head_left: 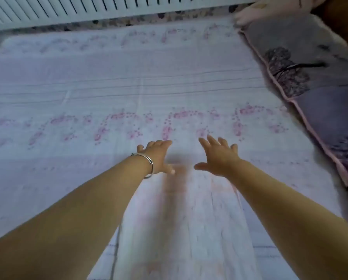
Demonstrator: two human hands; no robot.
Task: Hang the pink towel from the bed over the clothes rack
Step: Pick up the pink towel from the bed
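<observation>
A pale pink towel lies flat on the bed, a long strip running from between my forearms to the bottom edge; it is blurred. My left hand, with a silver bangle on the wrist, stretches over the towel's far end, fingers apart and holding nothing. My right hand reaches beside it, palm down and fingers spread, also holding nothing. Whether the hands touch the towel I cannot tell. No clothes rack is in view.
The bed sheet is white-lilac with rows of pink flower print. A purple quilt or pillow with pink piping lies along the right side. A white slatted panel runs along the far edge. A pink cloth item sits at the far right corner.
</observation>
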